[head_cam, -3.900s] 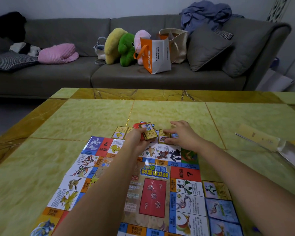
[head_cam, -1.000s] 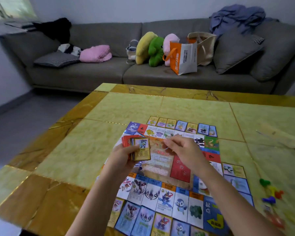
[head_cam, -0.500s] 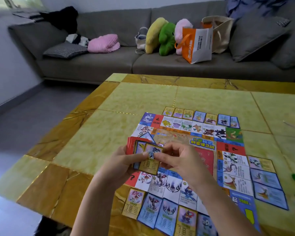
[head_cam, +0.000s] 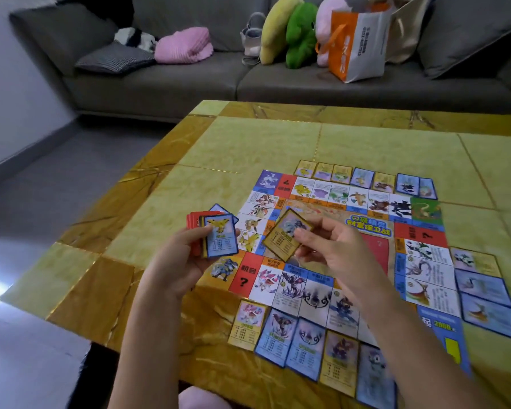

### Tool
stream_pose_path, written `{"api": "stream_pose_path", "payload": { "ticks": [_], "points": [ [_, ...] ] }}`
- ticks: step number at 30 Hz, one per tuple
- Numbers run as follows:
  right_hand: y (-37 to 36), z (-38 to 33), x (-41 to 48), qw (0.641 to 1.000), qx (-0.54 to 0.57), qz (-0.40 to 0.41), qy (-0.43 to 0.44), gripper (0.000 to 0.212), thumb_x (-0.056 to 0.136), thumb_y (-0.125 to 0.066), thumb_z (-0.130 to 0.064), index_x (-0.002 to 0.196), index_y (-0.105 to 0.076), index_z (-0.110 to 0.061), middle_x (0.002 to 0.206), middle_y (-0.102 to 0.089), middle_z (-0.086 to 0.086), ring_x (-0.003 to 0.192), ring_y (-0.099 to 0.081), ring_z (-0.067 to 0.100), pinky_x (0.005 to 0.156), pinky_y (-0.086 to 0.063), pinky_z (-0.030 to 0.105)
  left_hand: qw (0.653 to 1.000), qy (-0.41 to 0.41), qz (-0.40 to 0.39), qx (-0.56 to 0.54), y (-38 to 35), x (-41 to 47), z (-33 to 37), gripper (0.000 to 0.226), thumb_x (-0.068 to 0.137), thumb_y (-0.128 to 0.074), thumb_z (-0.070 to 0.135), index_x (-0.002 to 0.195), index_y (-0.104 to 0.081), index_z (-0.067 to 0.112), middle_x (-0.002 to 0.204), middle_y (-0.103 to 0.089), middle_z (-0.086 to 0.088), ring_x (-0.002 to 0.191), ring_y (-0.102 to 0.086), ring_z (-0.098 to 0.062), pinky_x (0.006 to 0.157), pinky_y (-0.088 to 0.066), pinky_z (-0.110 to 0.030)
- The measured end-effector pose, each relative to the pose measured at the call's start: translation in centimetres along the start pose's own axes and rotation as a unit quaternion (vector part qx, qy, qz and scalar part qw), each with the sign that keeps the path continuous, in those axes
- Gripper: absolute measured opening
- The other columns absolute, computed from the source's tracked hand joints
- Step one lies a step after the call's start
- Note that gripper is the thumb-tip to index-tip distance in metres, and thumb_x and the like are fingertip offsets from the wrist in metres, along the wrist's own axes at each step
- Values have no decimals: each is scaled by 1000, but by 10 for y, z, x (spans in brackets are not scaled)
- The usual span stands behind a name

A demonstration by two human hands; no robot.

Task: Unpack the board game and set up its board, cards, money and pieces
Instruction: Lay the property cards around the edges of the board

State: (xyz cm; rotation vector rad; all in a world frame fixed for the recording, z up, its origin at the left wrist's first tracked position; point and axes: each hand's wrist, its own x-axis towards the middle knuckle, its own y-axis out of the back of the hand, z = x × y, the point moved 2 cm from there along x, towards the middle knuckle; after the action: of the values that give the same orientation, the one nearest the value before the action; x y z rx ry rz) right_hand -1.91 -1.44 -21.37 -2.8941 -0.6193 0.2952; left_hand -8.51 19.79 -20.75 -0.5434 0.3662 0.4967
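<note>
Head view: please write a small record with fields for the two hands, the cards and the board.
board: colourful paper game board flat on the yellow marble-patterned table
left hand: holds a stack of blue and red cards
right hand: pinches one yellow-bordered card over the board
laid cards: rows beside the board's far, right and near edges

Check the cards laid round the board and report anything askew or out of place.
Nothing spilled or damaged. In the far row, the last blue card looks narrower than its blue neighbour, as if partly overlapped; the rest lie side by side. The board has no cards along its left edge yet.
</note>
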Motion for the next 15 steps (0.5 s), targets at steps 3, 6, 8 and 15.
{"api": "stream_pose_path", "payload": {
  "ticks": [3, 6, 8, 15],
  "points": [
    [8, 1, -3, 1000, 11, 23, -5, 22, 83, -67, -5, 104, -63, -12, 69, -68, 3, 58, -64, 13, 53, -51, 17, 998, 1, 64, 14, 9, 5, -1, 27, 92, -47, 2, 117, -53, -3, 121, -61, -25, 110, -62, -36, 78, -56, -39],
    [12, 4, -7, 1000, 3, 30, -7, 23, 85, -66, -4, 103, -62, -16, 71, -68, 5, 58, -64, 12, 55, -53, 18, 997, -15, 76, -13, 9, 3, 3, 24, 92, -45, 1, 114, -52, -3, 102, -70, -20, 95, -69, -31, 71, -57, -37],
    [14, 6, -9, 999, -11, 31, -10, 23, 85, -66, -4, 103, -61, -18, 74, -69, 7, 59, -65, 13, 57, -54, 19, 997, -25, 71, -17, 7, 0, 4, 15, 92, -43, 0, 102, -54, 1, 85, -73, -16, 77, -72, -25, 69, -58, -34],
    [20, 9, -12, 999, -26, 35, -11, 19, 88, -62, -3, 99, -62, -19, 78, -71, 7, 64, -66, 16, 61, -56, 21, 997, -27, 78, -2, 11, 1, 3, 25, 91, -47, -1, 115, -50, -5, 98, -70, -22, 88, -71, -31, 67, -61, -35]
  ]
}}
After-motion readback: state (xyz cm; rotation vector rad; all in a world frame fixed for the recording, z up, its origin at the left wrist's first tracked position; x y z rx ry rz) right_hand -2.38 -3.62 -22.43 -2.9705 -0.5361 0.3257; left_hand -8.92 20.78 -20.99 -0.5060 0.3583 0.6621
